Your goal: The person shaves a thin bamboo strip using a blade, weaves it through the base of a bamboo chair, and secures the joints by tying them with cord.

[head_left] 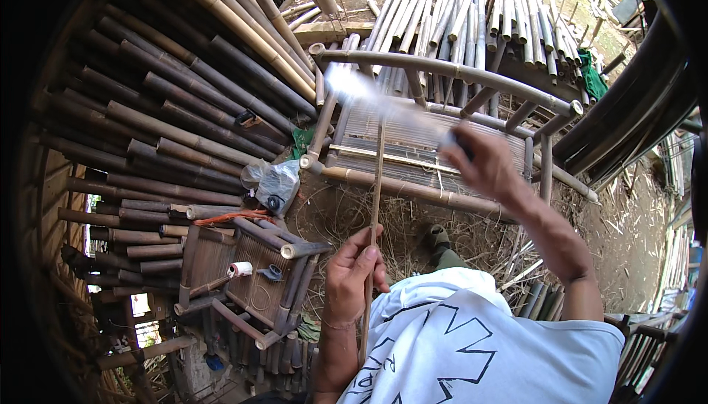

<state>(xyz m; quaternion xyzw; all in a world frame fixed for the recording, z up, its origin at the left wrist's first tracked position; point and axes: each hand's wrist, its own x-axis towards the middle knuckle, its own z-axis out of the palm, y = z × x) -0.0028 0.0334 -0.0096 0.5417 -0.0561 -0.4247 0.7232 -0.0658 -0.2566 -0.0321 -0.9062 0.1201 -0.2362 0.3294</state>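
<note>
My left hand (pixel 354 275) is closed around a thin bamboo strip (pixel 378 160), with the thumb lying along it. The strip stands nearly upright in view, its lower end against my forearm and its top over the bench. My right hand (pixel 487 168) grips the dark handle of a long knife (pixel 354 87). Its bright blade is smeared by motion and reaches left across the strip's upper end; whether they touch I cannot tell. Behind both lies a bamboo bench (pixel 413 182) with a slatted seat.
A small bamboo chair (pixel 302 247) at the left bears a white roll (pixel 240 269) and a bluish object. Beside it hangs a clear plastic bag (pixel 276 186). Dark bamboo poles (pixel 199 101) are stacked at the left, cut lengths at the back. Shavings litter the ground; my foot (pixel 438 238) is below the bench.
</note>
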